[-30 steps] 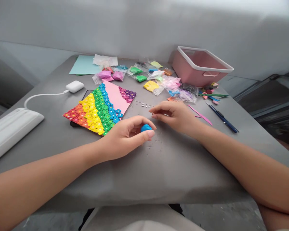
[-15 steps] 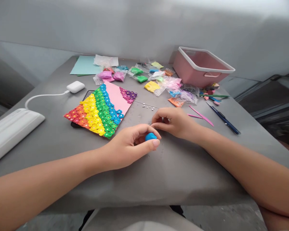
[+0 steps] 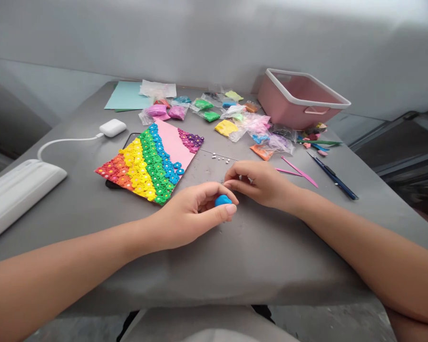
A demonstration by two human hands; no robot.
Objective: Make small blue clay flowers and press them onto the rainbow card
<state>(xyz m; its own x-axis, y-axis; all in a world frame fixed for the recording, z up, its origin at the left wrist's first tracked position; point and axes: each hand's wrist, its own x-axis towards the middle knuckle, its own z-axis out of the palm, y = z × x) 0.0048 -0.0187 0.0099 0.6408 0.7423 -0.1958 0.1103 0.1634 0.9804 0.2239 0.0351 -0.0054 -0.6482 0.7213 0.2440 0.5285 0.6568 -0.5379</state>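
Note:
Between the thumb and fingers of my left hand [image 3: 194, 211] is a lump of blue clay [image 3: 222, 200]. My right hand [image 3: 255, 182] is just beyond it, thumb and forefinger pinched together near the left fingertips; whatever the pinch holds is hidden. Behind my left hand lies a pink card [image 3: 171, 143] covered with bands of small clay flowers in red, orange, yellow, green, blue and purple. Two blue flowers [image 3: 179, 168] sit at its right edge. Several tiny white balls [image 3: 221, 158] rest on the table beyond my right hand.
Bags of coloured clay [image 3: 226, 127] spread across the back. A pink basket [image 3: 288, 107] stands at back right. Pink tools [image 3: 301, 172] and a blue craft knife [image 3: 333, 175] lie at the right. At left are a white power strip [image 3: 24, 194] and a cabled white charger [image 3: 112, 127].
Both hands stay almost where they were, the left still around the blue clay. The view has shifted very slightly.

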